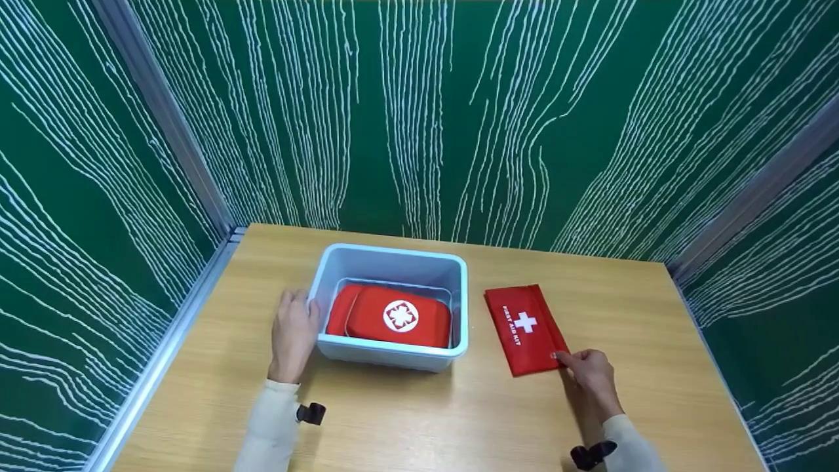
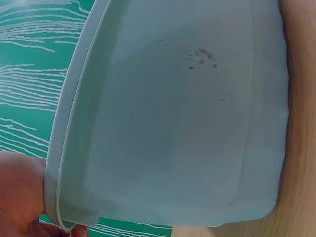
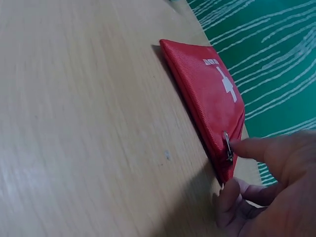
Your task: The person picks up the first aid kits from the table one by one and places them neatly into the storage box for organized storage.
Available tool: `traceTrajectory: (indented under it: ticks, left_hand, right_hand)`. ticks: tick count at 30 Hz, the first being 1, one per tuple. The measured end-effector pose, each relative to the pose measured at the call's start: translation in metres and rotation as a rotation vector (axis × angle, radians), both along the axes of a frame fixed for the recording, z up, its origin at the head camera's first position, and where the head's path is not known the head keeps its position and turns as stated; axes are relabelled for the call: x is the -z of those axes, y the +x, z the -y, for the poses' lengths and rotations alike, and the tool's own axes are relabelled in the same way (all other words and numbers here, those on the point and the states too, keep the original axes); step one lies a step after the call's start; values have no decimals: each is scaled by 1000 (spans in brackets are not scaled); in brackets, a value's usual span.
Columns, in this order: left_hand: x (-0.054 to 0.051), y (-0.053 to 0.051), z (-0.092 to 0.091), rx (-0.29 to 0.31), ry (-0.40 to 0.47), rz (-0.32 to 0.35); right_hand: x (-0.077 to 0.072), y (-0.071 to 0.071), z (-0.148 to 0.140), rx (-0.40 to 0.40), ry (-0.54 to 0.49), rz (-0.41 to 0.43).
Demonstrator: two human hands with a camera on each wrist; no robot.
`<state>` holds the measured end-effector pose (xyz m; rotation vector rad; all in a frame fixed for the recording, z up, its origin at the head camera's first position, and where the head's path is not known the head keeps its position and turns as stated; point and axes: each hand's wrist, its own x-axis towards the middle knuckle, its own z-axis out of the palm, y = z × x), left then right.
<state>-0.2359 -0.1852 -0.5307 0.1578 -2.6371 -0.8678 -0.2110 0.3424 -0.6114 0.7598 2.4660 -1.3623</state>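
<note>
My left hand (image 1: 293, 334) is on the left side of the light blue plastic bin (image 1: 389, 359), fingers curled at its rim; left wrist view shows fingertips under the rim edge. Bin stands upright on the wood-grain worktop (image 1: 406, 419). Dark scuff marks (image 2: 201, 57) on the bin's outer wall.

My right hand (image 1: 591, 375), right of the bin, pinches the near right corner of a red FIRST AID KIT pouch (image 1: 518, 305), thumb by its small metal zipper pull (image 3: 228, 145). Pouch is right of the bin, near it but not touching, white cross and lettering up, set at a slant. Can't tell if the pinched corner is off the worktop.

Inside the bin: red first aid case (image 1: 373, 318) with white round emblem facing up, overlapping a second red case (image 1: 339, 313) toward the bin's left wall; most of that one is hidden.

Pale sleeves (image 1: 265, 426) on both my arms, black wrist cameras (image 1: 311, 413) nearer me than the bin. Green wall panels (image 1: 367, 131) with wavy white lines behind the bin and off to both sides.
</note>
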Motion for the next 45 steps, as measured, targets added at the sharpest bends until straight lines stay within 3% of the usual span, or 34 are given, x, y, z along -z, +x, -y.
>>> traceTrajectory:
  ticks: [7, 12, 19, 24, 32, 39, 45]
  left_hand:
    - [0, 0, -1, -2, 11, 9]
    - [0, 0, -1, -1, 6, -8]
    - [-2, 1, 0, -6, 23, 57]
    - [-1, 0, 0, -13, 18, 48]
    - [1, 1, 0, 4, -5, -46]
    - [1, 1, 0, 4, -2, -35]
    - [0, 1, 0, -1, 10, -9]
  right_hand:
    - [-5, 0, 6, -9, 23, 81]
    - [-6, 0, 8, -6, 0, 88]
    - [-7, 0, 13, 1, 42, 97]
    - [-8, 2, 15, -3, 26, 102]
    - [-8, 4, 12, -35, 23, 17]
    - [-21, 8, 16, 77, -57, -96]
    - [-37, 9, 20, 134, -48, -292]
